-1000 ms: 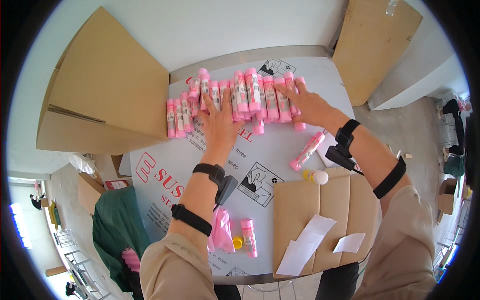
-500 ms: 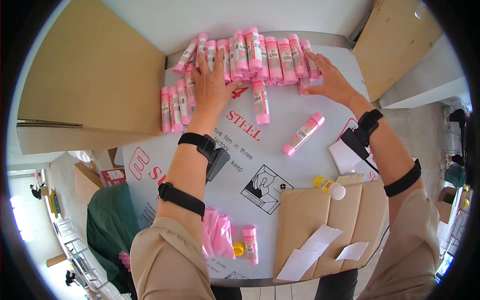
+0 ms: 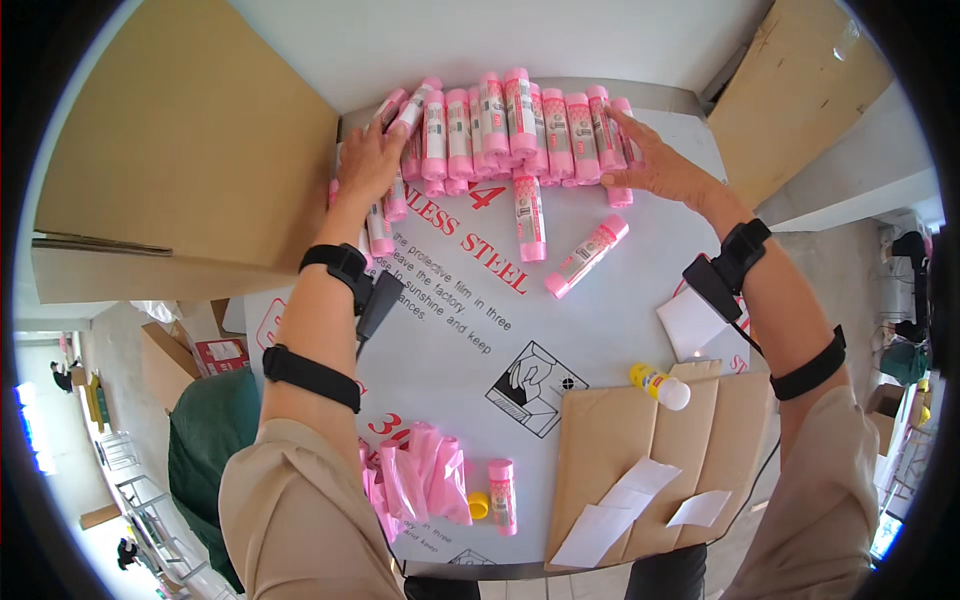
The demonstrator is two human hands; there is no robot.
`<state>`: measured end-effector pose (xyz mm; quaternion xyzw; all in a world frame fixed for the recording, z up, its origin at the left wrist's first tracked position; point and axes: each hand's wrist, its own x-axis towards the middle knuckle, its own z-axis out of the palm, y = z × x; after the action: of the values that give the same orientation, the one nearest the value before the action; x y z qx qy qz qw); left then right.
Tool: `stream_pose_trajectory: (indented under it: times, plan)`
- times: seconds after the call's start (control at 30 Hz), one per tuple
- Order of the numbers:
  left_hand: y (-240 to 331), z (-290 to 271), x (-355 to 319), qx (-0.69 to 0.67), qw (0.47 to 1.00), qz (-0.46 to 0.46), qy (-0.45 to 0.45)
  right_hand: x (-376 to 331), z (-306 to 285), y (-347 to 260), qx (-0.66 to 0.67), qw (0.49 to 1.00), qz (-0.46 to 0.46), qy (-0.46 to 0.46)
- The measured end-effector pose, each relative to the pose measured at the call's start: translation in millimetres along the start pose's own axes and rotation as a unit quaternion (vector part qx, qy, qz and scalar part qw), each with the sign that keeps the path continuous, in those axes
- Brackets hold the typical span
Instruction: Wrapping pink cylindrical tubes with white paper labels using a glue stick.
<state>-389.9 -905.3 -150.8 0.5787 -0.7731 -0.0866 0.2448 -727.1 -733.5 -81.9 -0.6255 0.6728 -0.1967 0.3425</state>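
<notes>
Many pink plastic bag rolls (image 3: 519, 112) with printed paper labels lie stacked side by side at the table's far edge. At the left end of the stack, my left hand (image 3: 368, 168) rests on several rolls, fingers apart and bent over them. A tilted roll (image 3: 415, 106) lies just beyond its fingertips; some rolls beneath are hidden. My right hand (image 3: 665, 165) is at the right end, thumb and fingers spread against the outer rolls. One roll (image 3: 530, 220) sticks out toward me from the stack's middle. Another loose roll (image 3: 588, 257) lies slanted nearer to me.
A large cardboard box (image 3: 190, 150) stands left. Nearer me on the table (image 3: 440, 370) are crumpled pink plastic (image 3: 425, 478), a yellow cap (image 3: 478, 505), a single roll (image 3: 502, 497), flattened cardboard (image 3: 610, 430) with white papers (image 3: 615, 512), and a yellow glue bottle (image 3: 660, 386).
My left hand has shifted left and slightly toward me along the stack. Rolls at the left end have changed tilt. My right hand has stayed at the right end.
</notes>
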Motion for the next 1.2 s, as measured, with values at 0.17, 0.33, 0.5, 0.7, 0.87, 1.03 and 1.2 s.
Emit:
stream_pose_trajectory:
  times: [0.17, 0.33, 0.5, 0.7, 0.87, 1.03, 1.2]
  plan:
    - [20, -53, 4, -0.144, 0.984, 0.047, -0.097, 3, -1, -1, 0.070, 0.997, 0.007, -0.027]
    - [60, -107, -75, 0.162, 0.957, 0.003, -0.240, -12, -14, 16, 0.088, 0.994, 0.063, -0.006]
    - [12, -81, -120, 0.213, 0.967, 0.065, -0.127, -2, -6, 4, 0.005, 1.000, 0.019, 0.024]
    - [41, -88, -64, 0.195, 0.950, 0.043, -0.241, -3, -23, -4, -0.104, 0.990, 0.004, 0.091]
    - [24, -55, -17, -0.038, 0.998, 0.052, 0.007, 5, -14, -35, -0.071, 0.993, -0.005, 0.098]
    - [27, -8, 15, -0.123, 0.988, -0.024, -0.088, -17, -18, -49, -0.065, 0.991, -0.016, 0.117]
    - [21, 1, 32, 0.009, 0.995, -0.020, -0.098, -39, -17, -54, -0.021, 0.986, -0.042, 0.160]
